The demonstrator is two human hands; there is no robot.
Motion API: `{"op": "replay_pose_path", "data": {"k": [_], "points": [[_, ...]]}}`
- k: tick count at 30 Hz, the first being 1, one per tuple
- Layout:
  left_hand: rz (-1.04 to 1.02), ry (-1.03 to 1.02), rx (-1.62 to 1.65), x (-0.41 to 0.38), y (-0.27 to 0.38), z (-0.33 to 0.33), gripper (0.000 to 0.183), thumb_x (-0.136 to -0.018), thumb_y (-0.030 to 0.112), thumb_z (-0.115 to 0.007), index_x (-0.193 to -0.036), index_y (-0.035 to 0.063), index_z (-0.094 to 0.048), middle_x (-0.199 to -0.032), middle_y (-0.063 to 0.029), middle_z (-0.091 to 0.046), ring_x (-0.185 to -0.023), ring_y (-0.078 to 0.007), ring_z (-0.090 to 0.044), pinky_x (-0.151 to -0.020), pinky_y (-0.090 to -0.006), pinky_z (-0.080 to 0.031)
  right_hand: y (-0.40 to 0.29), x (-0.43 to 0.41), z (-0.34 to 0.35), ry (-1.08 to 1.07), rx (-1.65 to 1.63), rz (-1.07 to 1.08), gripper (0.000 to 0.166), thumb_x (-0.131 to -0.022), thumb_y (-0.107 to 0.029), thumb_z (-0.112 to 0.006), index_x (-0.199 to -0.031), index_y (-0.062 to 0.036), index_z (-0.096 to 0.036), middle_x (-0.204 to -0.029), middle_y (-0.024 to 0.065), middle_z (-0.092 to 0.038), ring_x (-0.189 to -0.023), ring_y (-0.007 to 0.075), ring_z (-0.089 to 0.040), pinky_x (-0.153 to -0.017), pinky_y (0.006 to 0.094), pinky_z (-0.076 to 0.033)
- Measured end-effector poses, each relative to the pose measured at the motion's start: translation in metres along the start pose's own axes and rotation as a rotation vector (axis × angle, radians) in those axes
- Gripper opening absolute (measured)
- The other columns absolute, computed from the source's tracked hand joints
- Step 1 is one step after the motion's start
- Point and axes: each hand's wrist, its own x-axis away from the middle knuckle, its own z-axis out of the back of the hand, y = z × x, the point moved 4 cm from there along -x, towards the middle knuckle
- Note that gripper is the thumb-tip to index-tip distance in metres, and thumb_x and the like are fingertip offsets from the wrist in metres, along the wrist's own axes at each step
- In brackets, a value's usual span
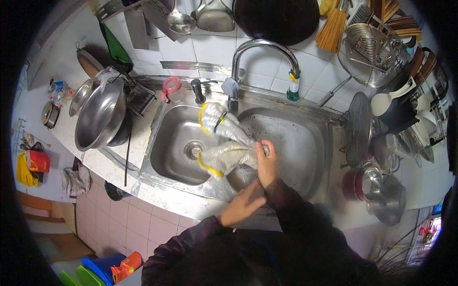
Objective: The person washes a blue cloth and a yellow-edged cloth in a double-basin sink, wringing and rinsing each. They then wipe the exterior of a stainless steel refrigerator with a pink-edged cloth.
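My right hand (267,162) grips two pale, ribbed cloth pieces with yellow hems by their gathered ends. The upper cloth piece (229,125) has a dark band around it and reaches toward the faucet base. Fanned out below it, the lower cloth piece (227,157) crosses the divider between the basins. Whether they are gloves or sleeves, I cannot tell. My left hand (239,207) is just below my right wrist at the sink's front edge, fingers apart and holding nothing. Under the cloth lie the left steel basin (171,157) and the wet right basin (300,150).
A curved chrome faucet (247,44) rises behind the basins. Left of the sink stand a tilted steel bowl (102,118) and a pink-lidded jar (172,89). Pots (368,182) and a dish rack (357,132) are on the right. A wok (275,18) hangs behind.
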Motion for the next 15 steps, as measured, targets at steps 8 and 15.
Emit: {"op": "replay_pose_path", "data": {"k": [8,15], "points": [[0.39,0.176,1.306,-0.068,-0.017,0.053,0.076,-0.088,0.066,-0.042,-0.13,0.0036,-0.042,-0.117,-0.0164,-0.056,-0.106,-0.0294,-0.058,-0.089,-0.043,-0.049,-0.053,0.065,-0.021,-0.459,0.519,0.887,0.02,-0.069,-0.017,-0.078,-0.074,-0.0114,-0.059,-0.076,0.0026,-0.057,-0.074,0.0233,-0.051,-0.075,0.0394,-0.04],[0.368,0.259,1.14,-0.078,-0.014,0.039,0.033,-0.096,0.03,-0.049,-0.116,0.0037,-0.052,-0.104,-0.0107,-0.062,-0.093,-0.0227,-0.061,-0.08,-0.0378,-0.052,-0.029,0.045,-0.03,-0.309,0.39,0.686,0.012,-0.083,-0.014,-0.065,-0.086,-0.0044,-0.058,-0.076,0.014,-0.06,-0.073,0.0354,-0.059,-0.064,0.0414,-0.045]]}}
